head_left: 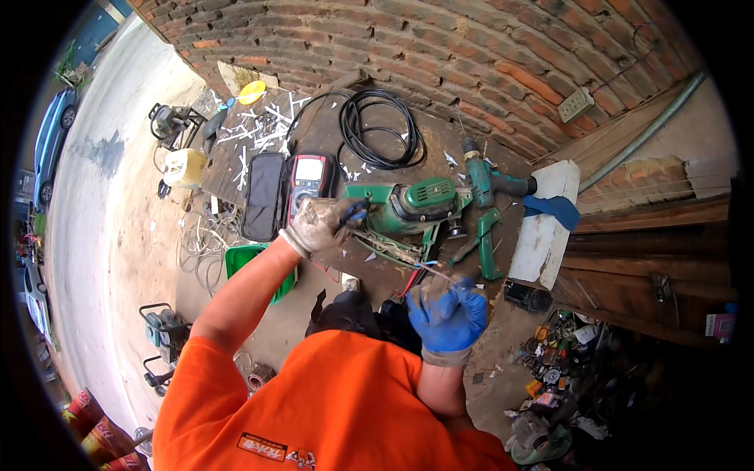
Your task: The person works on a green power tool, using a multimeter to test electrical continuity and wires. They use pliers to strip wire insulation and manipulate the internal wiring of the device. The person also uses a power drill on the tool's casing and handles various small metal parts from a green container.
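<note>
A green corded-type power tool [428, 196] lies on the workbench with its handle shell opened and wires [393, 245] showing inside. My left hand [323, 223], in a dirty grey-and-blue glove, is closed on the tool's left end; the fingers hide part of it. In front of the tool's right side is my right hand [446, 314], gloved in blue, its fingers pinched on a thin wire [437, 273] that leads towards the opened handle. Behind the left hand sits a red-and-grey multimeter [307, 174] with a lit screen. A separate green handle cover [488, 243] rests right of the tool.
A black cable coil [382, 129] lies at the back. A cordless drill [481, 173] and a white board with a blue cloth [552, 208] are at right. A black case [265, 196] and green container [287, 284] stand left. A brick wall [408, 39] rises behind.
</note>
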`<action>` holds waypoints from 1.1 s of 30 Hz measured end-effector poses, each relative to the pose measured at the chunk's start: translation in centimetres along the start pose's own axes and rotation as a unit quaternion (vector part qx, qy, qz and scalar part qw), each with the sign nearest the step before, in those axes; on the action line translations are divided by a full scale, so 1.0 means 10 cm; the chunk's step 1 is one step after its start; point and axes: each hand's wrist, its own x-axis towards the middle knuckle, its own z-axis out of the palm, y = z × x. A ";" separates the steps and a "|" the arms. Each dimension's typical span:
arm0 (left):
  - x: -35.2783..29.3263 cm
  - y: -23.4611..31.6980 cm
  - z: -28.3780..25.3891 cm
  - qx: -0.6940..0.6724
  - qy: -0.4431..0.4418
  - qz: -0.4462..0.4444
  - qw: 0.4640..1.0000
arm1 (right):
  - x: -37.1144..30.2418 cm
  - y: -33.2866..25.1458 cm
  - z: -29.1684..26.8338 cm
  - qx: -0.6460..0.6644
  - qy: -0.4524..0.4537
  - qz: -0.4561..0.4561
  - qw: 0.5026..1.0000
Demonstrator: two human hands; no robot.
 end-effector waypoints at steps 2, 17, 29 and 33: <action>0.01 0.09 -0.08 0.011 -0.023 0.007 1.000 | 0.03 -0.12 -0.03 -0.121 0.045 -0.037 0.991; 0.10 0.02 -0.13 0.080 -0.011 -0.012 0.997 | 0.06 0.12 0.01 -0.202 -0.099 0.131 0.965; 0.03 -0.06 -0.17 0.073 0.019 0.150 0.986 | -0.31 -0.29 0.11 -0.263 -0.043 0.158 0.951; -0.28 -0.93 -0.13 0.107 0.068 -0.049 0.991 | -0.53 -0.86 0.40 -0.329 0.039 0.078 0.940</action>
